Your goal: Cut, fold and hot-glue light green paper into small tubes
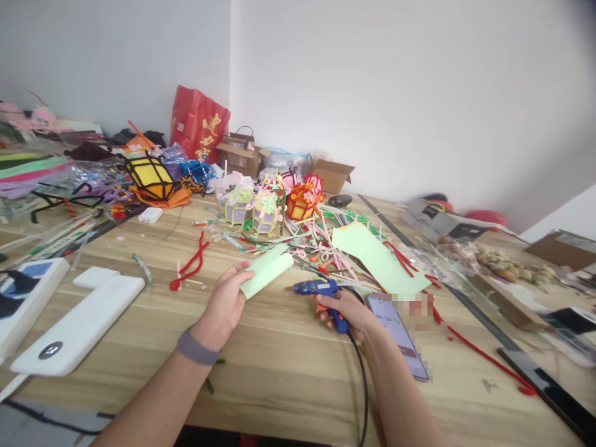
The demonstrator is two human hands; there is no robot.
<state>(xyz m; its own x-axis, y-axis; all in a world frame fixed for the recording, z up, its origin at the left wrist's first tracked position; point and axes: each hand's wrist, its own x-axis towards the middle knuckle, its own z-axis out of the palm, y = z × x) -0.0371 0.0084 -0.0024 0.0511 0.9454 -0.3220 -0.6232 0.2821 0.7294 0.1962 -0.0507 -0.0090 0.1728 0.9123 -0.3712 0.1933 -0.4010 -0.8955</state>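
My left hand [230, 292] grips a light green sheet of paper [267, 270], which is bent or folded over, with the thumb on top. In my right hand [344, 310] is a blue glue gun [319, 287] with an orange trigger. Its nozzle points left toward the paper and stands apart from it. A black cord runs from the gun's handle down to the table's front edge. Just right of the gun lies a phone [398, 335] with its screen lit. A larger green sheet [372, 251] lies behind it.
Small pipe-cleaner lanterns [265, 214] stand mid-table amid scattered pipe cleaners. A yellow-and-black lantern [149, 177] sits farther left. At the left are a white power bank [79, 326] and a power strip [35, 298]. Red pipe cleaners [484, 357] and a dark phone [544, 388] lie right.
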